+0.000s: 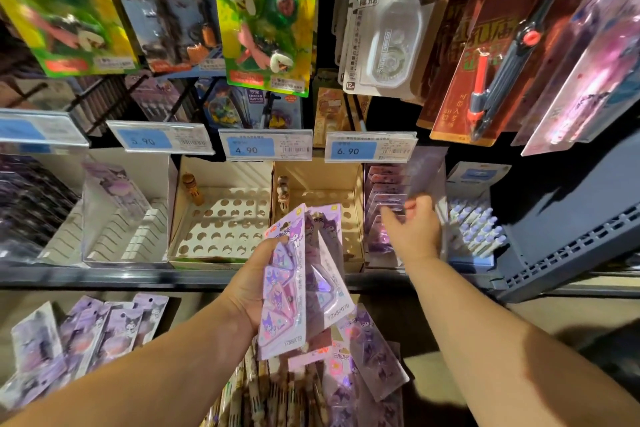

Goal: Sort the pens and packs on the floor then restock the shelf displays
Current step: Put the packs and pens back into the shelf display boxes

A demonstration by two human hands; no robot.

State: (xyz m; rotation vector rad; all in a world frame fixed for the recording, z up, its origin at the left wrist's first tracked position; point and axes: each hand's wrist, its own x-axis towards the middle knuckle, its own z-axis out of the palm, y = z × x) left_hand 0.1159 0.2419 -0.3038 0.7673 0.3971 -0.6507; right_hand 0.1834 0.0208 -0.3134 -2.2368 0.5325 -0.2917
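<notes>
Left hand: the person's left hand (258,284) is clamped on a fan of purple packs (301,279), thumb across the front cards, held in front of the shelf lip (138,277) and overlapping the brown tray (353,218).
Right hand: the right hand (414,229) reaches deeper and further right, thumb and fingertips pinched on the lower edge of a single pack (425,172), which is blurred and stands upright.
Slot: that pack is just above a row of like packs (382,199) filed on edge, between the brown tray's right wall and a block of blue-capped pens (479,227).
Edges overhead: the 6.90 price tag (369,148) juts out just left of the pinched pack; hanging blister cards (388,21) crowd the space above.
Right side: a grey perforated shelf panel (571,255) angles in close to the blue-capped pens.
Open room: a clear gap separates the two forearms; the white holed tray (221,222) to the left shows rows of round holes and one pen (192,189) at its back corner.
Floor: more purple packs (372,348) and a heap of pens (273,392) lie below the hands.
</notes>
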